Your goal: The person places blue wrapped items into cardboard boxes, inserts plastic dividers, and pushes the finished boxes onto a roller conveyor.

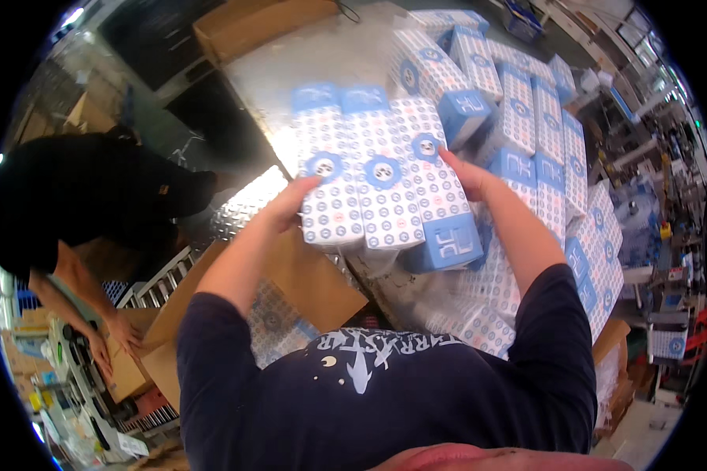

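Between my two hands is a side-by-side row of three white-and-blue patterned packs (382, 171), box-shaped with blue ends. My left hand (292, 201) presses against the left side of the row, thumb on top. On the opposite side my right hand (470, 177) grips the rightmost pack, its thumb near the blue round badge. The undersides of the packs and most of my fingers are hidden. Just below my left forearm stands an open cardboard carton (310, 271), with similar patterned packs (271, 318) inside it.
Many more patterned packs (518, 110) are stacked on the right of the metal table (314, 51). A brown cardboard box (251, 27) lies at the table's far edge. At left, a co-worker's hands (118, 337) touch another carton (126, 373) beside a roller conveyor (161, 282).
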Available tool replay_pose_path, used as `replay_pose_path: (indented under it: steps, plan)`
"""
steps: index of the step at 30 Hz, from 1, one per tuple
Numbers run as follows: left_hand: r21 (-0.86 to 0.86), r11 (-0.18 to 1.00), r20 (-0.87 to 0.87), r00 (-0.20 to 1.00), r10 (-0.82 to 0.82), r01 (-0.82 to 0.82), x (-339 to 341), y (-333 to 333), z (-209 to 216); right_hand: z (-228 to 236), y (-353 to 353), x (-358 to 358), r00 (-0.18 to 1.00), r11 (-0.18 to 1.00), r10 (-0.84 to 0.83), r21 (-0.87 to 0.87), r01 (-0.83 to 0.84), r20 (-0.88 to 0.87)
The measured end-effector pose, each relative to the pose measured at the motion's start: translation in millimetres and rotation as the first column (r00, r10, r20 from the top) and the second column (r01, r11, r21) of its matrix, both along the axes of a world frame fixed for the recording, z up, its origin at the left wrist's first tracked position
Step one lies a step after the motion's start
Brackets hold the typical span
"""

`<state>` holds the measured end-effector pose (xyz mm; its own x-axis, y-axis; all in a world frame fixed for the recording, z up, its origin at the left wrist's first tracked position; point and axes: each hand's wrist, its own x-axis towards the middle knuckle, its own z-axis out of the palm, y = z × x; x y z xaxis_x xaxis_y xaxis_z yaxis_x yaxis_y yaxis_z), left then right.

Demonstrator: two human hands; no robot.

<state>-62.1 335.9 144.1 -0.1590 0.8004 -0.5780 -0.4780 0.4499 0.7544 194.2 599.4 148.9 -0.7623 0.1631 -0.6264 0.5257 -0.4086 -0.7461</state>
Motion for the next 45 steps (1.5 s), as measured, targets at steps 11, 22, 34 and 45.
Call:
replay_pose_path:
  steps: [11,22,34,45]
  plan:
    - [0.484,0.865,-0.582,0.787,0.204,0.134,-1,-138,164,87,-115,12,0.726,0.902,-0.208,0.159,0.402,-0.655]
    - [-0.16,0.919,-0.815,0.477,-0.328,0.359,-34,-426,64,109,-312,-5,0.623,0.639,0.751,0.481,-0.601,-0.22]
    - [-0.311,0.95,-0.934,0.186,-0.304,-0.012,-4,-519,-26,-60,-478,-97,0.957,0.956,0.288,-0.041,-0.29,-0.042]
    - [-0.043,0.947,-0.663,0.718,0.212,-0.319,41,-625,66,16,-437,-118,0.387,-0.085,0.742,0.649,-0.756,0.548]
